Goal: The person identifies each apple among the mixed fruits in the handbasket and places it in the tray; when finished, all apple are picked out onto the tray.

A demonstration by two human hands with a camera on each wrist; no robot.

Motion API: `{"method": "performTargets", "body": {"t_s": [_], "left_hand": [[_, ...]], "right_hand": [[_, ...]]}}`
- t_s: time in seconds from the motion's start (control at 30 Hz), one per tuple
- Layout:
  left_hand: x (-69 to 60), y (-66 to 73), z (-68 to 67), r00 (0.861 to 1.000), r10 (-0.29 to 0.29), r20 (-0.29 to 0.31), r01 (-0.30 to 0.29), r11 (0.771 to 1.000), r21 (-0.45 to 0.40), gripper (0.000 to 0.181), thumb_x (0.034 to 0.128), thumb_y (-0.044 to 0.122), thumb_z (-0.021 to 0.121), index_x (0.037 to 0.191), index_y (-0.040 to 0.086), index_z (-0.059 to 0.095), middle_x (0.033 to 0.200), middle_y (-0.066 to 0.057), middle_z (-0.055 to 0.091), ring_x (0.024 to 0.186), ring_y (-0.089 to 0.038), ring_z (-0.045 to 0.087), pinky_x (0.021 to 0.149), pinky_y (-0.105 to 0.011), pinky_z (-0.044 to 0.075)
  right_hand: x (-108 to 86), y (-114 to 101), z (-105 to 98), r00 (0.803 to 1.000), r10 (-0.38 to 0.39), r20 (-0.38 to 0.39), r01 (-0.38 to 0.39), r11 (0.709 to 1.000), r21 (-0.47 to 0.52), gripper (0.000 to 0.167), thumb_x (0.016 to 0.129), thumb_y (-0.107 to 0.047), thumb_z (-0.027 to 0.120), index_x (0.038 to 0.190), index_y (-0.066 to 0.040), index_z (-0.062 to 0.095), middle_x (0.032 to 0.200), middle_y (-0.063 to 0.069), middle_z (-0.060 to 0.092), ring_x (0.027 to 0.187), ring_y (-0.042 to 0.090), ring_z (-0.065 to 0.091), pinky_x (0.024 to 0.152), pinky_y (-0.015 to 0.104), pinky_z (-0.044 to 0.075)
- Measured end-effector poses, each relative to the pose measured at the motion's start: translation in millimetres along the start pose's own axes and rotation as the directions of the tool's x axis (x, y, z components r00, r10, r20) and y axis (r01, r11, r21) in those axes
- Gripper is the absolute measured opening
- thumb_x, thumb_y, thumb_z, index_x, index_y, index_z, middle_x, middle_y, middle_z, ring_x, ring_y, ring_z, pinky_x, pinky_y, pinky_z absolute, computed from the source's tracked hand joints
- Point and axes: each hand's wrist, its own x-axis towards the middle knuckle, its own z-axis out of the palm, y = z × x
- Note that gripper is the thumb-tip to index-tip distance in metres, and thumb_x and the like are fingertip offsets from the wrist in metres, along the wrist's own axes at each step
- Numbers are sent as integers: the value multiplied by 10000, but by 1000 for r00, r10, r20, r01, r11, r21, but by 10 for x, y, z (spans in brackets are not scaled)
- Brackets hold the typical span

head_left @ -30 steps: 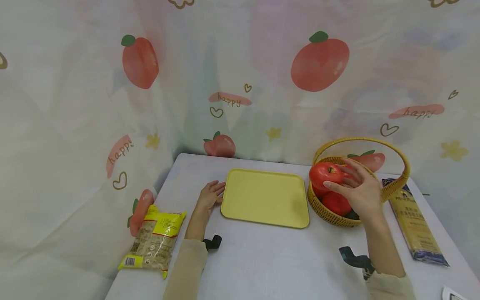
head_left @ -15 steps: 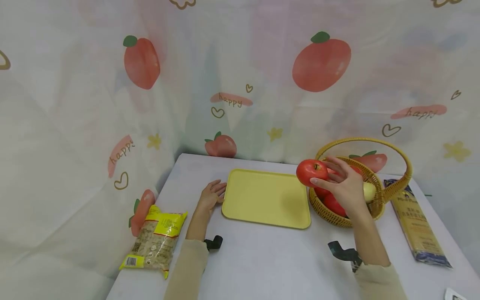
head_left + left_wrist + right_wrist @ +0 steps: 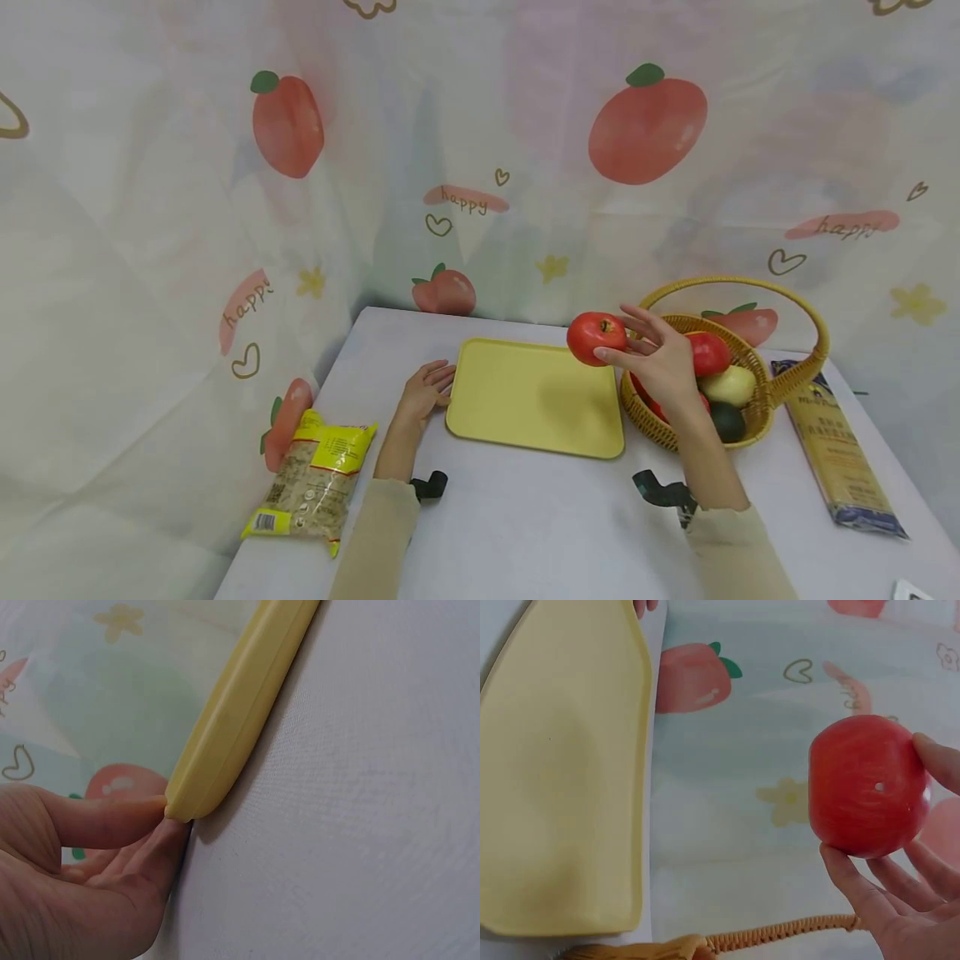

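Observation:
In the head view, my right hand point(image 3: 662, 365) holds a red apple point(image 3: 596, 337) by its side, raised over the back right part of the yellow tray point(image 3: 532, 400). The right wrist view shows the thumb and fingertips around the apple point(image 3: 870, 786), its surface streaked red. My left hand point(image 3: 424, 392) lies at the tray's left edge, fingers fairly straight. Seen from the left wrist, the thumb touches the end of the tray's rim point(image 3: 225, 739), and the other fingers stretch out below it, partly hidden.
A wicker basket point(image 3: 761, 425) with a tall handle stands right of the tray. It holds more red fruit point(image 3: 707, 354), a pale yellow-green one point(image 3: 729, 387) and a dark green one point(image 3: 727, 422). Packages flank the setup: a yellow bag point(image 3: 318, 475) left, a long packet point(image 3: 840, 450) right.
My right hand has lifted the apple out of the basket and carried it left, to above the tray. More of the basket's contents now show. The left hand stays at the tray's edge.

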Motion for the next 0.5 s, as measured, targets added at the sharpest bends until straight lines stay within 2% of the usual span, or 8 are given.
{"method": "performTargets", "body": {"t_s": [0.13,0.5], "left_hand": [[19,-8,3,1000,0,-6,0,1000,2,854,713,-416,452,1496,-77,446,1487,-314,520,1411,-406,502,1166,-453,428],[-4,6,-4,1000,-9,7,9,1000,-20,844,708,-417,424,1494,-108,425,1501,-322,495,1433,-411,473,1176,-464,415]], "right_hand": [[49,16,86,1000,0,18,-1,998,55,784,846,-303,886,1540,-230,529,1477,139,598,1199,283,644,873,159,561],[207,83,316,998,33,60,-41,989,141,772,854,-246,882,1537,-194,524,1485,166,583,1102,180,675,861,177,574]]}}
